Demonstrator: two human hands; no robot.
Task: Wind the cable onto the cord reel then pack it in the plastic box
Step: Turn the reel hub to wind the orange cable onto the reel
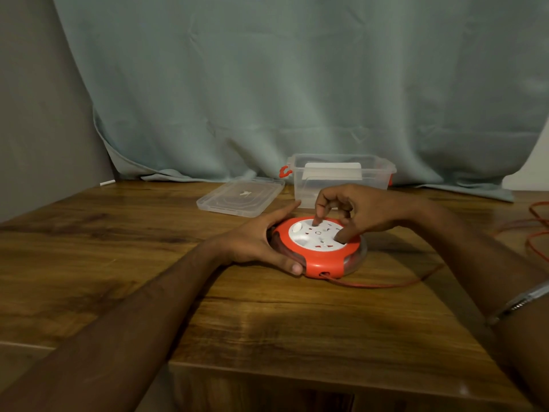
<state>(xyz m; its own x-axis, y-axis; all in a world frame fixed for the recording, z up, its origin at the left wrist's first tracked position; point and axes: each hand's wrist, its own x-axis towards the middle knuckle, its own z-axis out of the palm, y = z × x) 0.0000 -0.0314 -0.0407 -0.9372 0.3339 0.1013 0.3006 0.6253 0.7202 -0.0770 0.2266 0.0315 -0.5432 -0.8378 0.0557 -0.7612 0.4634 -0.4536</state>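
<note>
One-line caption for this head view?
Left hand steadies the cord reel while right hand turns its face; cable trails right.

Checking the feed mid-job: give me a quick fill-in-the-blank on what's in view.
1. The left hand steadies the cord reel on the ____.
2. The plastic box stands open; its lid lies to its ____.
3. The cable trails off toward the ____ edge.

Missing words: table; left; right

A room in a home, most likely — a pale green curtain hangs in folds down to a wood-grain bench, beside a plain grey wall.
</note>
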